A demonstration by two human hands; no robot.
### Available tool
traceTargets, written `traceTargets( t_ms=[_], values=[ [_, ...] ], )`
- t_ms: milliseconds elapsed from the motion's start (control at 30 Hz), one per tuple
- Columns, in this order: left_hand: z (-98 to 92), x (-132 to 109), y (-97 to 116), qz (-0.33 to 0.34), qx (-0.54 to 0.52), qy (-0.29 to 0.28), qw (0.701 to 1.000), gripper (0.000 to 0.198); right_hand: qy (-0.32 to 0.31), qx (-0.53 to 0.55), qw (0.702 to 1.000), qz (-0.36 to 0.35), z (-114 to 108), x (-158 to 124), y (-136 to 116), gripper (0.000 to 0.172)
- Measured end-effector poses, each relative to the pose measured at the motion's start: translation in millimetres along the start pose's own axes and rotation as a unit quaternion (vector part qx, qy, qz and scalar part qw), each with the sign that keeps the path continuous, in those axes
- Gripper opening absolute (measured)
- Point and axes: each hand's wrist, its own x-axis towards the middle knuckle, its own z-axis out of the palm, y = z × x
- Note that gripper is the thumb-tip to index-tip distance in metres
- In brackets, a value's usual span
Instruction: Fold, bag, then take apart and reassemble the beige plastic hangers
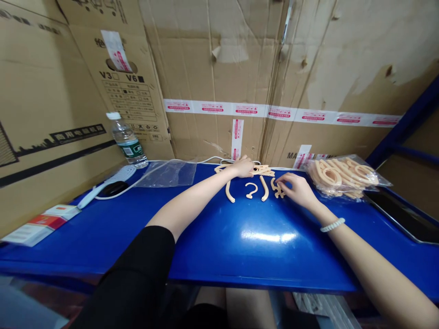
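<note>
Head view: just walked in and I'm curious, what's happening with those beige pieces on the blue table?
A person sits at the table with both bare arms stretched out. The left hand rests on a small pile of beige curved pieces by the cardboard wall. The right hand has its fingertips on one piece at the end of a row. Beside it lie two strips and a hook, untouched. A clear bag of similar pieces sits to the right.
</note>
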Motion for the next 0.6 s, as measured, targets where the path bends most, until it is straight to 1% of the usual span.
traceTargets(
  t_ms=[100,167,233,300,333,367,400,433,467,500,533,600],
  values=[
    [-7.1,-13,1,0.003,-0.029,0.034,0.999,0.021,0.022,0.03,0.999,0.029,0,1,1,0.021],
    [-11.4,-29,5,0.005,-0.052,0.057,0.997,0.018,0.043,0.058,0.996,0.061,1,2,0,0.021],
    [-12.3,-52,10,0.009,-0.076,0.081,0.994,0.019,0.059,0.09,0.99,0.094,4,1,-7,0.026],
    [-7.2,-82,18,0.014,-0.096,0.103,0.99,0.017,0.044,0.171,0.976,0.13,8,-2,-24,0.034],
    [-2.2,-98,22,0.02,-0.105,0.112,0.988,0.017,0.02,0.229,0.962,0.149,11,-4,-36,0.038],
    [4.2,-115,27,0.026,-0.12,0.123,0.985,0.017,-0.021,0.345,0.92,0.184,15,-6,-49,0.04],
    [11.6,-131,31,0.041,-0.165,0.148,0.974,0.017,-0.07,0.445,0.865,0.22,18,-9,-62,0.042],
    [19.5,-147,36,0.052,-0.199,0.169,0.964,0.017,-0.104,0.501,0.824,0.244,21,-12,-76,0.042],
    [27.2,-161,41,0.057,-0.229,0.18,0.955,0.018,-0.125,0.528,0.8,0.257,24,-15,-87,0.041],
    [34.1,-172,46,0.059,-0.26,0.19,0.945,0.019,-0.135,0.535,0.792,0.262,26,-18,-97,0.042],
    [39.8,-182,51,0.05,-0.293,0.202,0.933,0.021,-0.139,0.531,0.795,0.259,27,-20,-104,0.042],
    [46.5,-193,58,0.037,-0.369,0.236,0.898,0.033,-0.136,0.508,0.817,0.236,26,-22,-110,0.041]
  ],
)
